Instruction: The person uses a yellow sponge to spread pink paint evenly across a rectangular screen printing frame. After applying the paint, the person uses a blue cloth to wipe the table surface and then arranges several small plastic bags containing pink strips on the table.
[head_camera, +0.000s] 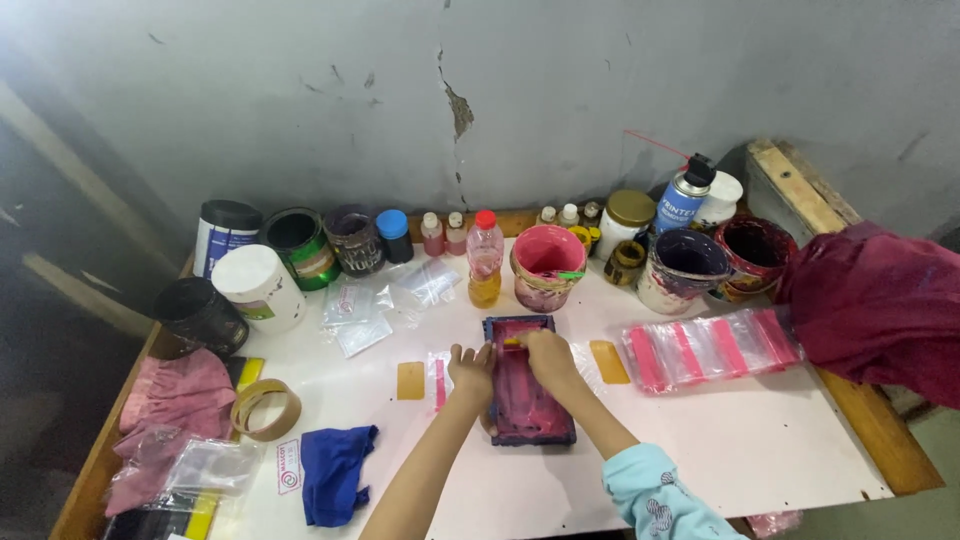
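A small dark-framed printing screen (528, 420), smeared with pink ink, lies on the white table (760, 450) in front of me. My left hand (470, 368) rests on the frame's left edge and holds it down. My right hand (550, 355) is over the screen's far end, closed on a small yellow-handled squeegee (514, 342). A pink plastic strip (440, 383) shows beside the frame at the left. A pink ink tub (547, 265) with a stirring stick stands just beyond the screen.
Along the wall stand several ink pots, small bottles, a spray can (683, 197) and an oil bottle (484, 258). A stack of pink-striped plastic bags (710, 348) lies right, under a maroon cloth (880, 305). Tape roll (266, 409), blue rag (333, 472), pink rags (170, 410) left.
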